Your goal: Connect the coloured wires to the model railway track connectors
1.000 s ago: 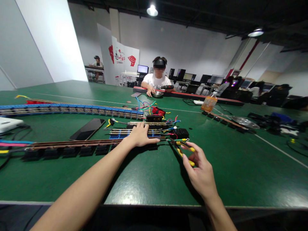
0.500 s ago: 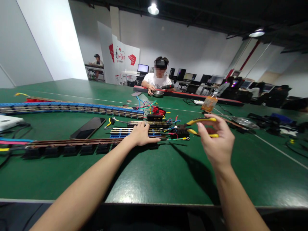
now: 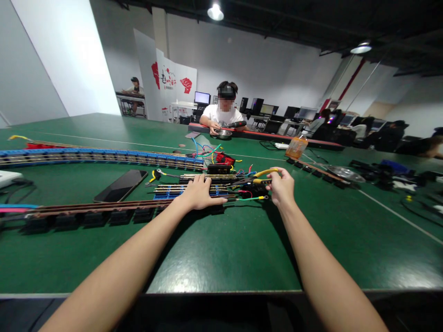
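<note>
My left hand (image 3: 198,192) lies spread across short rail pieces (image 3: 168,190) with brass strips and blue bases, its palm down and fingers apart. In my right hand (image 3: 283,188) are pliers with yellow handles (image 3: 266,173), the fingers wrapped around the grips. The dark jaws point left among thin coloured wires at the right end of the rail pieces; whether they touch a wire I cannot tell. A green wire (image 3: 252,199) with a yellow-sleeved ring terminal runs just below the pliers.
A long brown rail (image 3: 100,206) on black blocks runs leftward, with a phone (image 3: 121,186) behind it. Farther back are a curved blue track (image 3: 104,156) and red part (image 3: 224,159). An orange bottle (image 3: 296,147) stands right. A person (image 3: 223,113) sits opposite with a metal bowl.
My right hand has moved left and its fingers have closed further around the pliers, bringing the handles closer together. My left hand stays on the rail pieces. The view has shifted slightly.
</note>
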The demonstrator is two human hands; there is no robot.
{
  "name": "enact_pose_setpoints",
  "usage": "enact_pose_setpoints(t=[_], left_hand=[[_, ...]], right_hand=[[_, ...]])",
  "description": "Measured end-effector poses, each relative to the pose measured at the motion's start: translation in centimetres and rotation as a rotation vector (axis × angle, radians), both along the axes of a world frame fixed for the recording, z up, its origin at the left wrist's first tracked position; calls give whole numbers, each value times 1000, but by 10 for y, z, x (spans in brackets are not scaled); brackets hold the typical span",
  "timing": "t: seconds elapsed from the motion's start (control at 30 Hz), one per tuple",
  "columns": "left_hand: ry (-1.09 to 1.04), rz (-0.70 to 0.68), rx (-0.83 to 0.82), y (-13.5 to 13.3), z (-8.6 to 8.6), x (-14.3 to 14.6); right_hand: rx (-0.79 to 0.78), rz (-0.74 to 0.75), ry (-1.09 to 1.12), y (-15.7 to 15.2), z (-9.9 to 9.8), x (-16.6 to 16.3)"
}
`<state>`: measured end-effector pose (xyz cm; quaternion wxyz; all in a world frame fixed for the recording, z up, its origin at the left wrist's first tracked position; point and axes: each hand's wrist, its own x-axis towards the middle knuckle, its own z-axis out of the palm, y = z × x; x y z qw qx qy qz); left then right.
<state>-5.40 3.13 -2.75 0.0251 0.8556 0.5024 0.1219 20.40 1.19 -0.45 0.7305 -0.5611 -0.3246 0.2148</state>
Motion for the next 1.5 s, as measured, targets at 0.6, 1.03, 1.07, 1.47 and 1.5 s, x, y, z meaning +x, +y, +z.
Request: enact_pose_setpoints(t=[0.6, 1.03, 1.07, 1.47, 1.5], left_hand=[[17, -2, 22, -2, 3, 0], [15, -1, 32, -2, 1, 0], [17, 0, 36, -1, 1, 0], [9, -3, 56, 1, -2, 0], [7, -4, 52, 1, -2, 0]], right_hand=[[173, -175, -239, 8, -17, 1], [175, -99, -674, -8, -11, -12], [187, -85, -746, -9, -12, -13], [197, 121, -1050, -15, -7, -15], [198, 152, -1078, -15, -8, -15]])
